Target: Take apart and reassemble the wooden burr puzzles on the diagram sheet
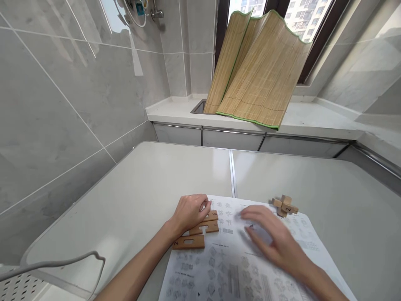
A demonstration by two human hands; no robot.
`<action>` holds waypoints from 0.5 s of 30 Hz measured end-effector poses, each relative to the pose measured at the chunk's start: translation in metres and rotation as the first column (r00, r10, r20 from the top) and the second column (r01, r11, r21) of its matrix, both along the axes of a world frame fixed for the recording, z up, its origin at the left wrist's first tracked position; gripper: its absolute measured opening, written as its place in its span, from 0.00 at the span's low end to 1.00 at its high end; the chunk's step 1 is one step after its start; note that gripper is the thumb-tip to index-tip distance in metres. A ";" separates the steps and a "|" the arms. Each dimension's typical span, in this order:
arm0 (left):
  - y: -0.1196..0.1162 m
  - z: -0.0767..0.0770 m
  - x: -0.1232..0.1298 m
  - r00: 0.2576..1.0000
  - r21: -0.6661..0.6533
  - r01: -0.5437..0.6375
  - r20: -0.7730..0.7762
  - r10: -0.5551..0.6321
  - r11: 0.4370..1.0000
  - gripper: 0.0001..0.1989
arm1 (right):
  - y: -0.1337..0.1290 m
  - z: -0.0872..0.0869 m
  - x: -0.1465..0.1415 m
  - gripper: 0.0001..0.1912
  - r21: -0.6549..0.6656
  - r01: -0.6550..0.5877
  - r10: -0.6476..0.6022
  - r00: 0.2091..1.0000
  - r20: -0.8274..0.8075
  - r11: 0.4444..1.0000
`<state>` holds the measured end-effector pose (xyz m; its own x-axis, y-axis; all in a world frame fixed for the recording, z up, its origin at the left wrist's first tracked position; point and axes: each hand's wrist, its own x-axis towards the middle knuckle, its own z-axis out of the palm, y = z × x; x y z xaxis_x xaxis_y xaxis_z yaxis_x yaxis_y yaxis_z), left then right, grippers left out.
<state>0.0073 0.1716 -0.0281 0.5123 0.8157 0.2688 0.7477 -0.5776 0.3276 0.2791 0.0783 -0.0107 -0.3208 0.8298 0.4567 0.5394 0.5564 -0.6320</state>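
Observation:
My left hand (193,212) is curled closed over the upper end of flat wooden puzzle pieces; whether anything is inside the fingers is hidden. Partly under that hand lies a notched piece (213,215), and just below it another notched piece (212,226). Nearest me is a slotted wooden piece (196,242) marked 2. My right hand (272,238), slightly blurred, hovers over the printed sheet (219,271) with thumb and fingers apart and nothing visible between them. Beyond its knuckles stands an interlocked wooden puzzle (285,205), also marked 2, at the sheet's far right edge.
The sheet lies on a pale table (140,184) with a metal seam (232,173). A white perforated basket (21,288) with a grey handle is at lower left. Behind, a bamboo mat (257,75) leans on a white ledge (175,110) by the window. A tiled wall (62,138) borders the left.

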 end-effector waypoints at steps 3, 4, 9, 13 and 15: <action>-0.001 0.000 0.002 1.000 -0.004 -0.004 0.006 0.004 1.000 0.16 | -0.015 0.003 -0.034 0.28 -0.050 -0.278 0.282 0.954 0.105 0.959; -0.001 0.001 0.002 1.000 -0.006 -0.002 0.007 0.003 1.000 0.16 | -0.019 0.002 -0.043 0.33 -0.063 -0.368 0.373 0.917 0.142 0.928; -0.001 0.002 0.002 1.000 -0.016 0.003 0.015 -0.003 1.000 0.15 | -0.022 -0.004 -0.061 0.49 -0.115 -0.549 0.560 0.797 0.227 0.828; -0.004 0.000 0.006 1.000 -0.012 -0.005 0.024 0.005 1.000 0.14 | -0.018 -0.009 -0.060 0.52 -0.138 -0.521 0.537 0.790 0.294 0.842; -0.006 -0.001 0.010 1.000 -0.008 -0.010 0.029 0.010 1.000 0.15 | -0.018 -0.012 -0.062 0.49 -0.122 -0.521 0.528 0.774 0.349 0.845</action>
<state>0.0171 0.1660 -0.0294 0.4961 0.8227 0.2775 0.7434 -0.5676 0.3539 0.2168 0.0601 -0.0224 -0.8448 0.4915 0.2114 0.3545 0.8101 -0.4669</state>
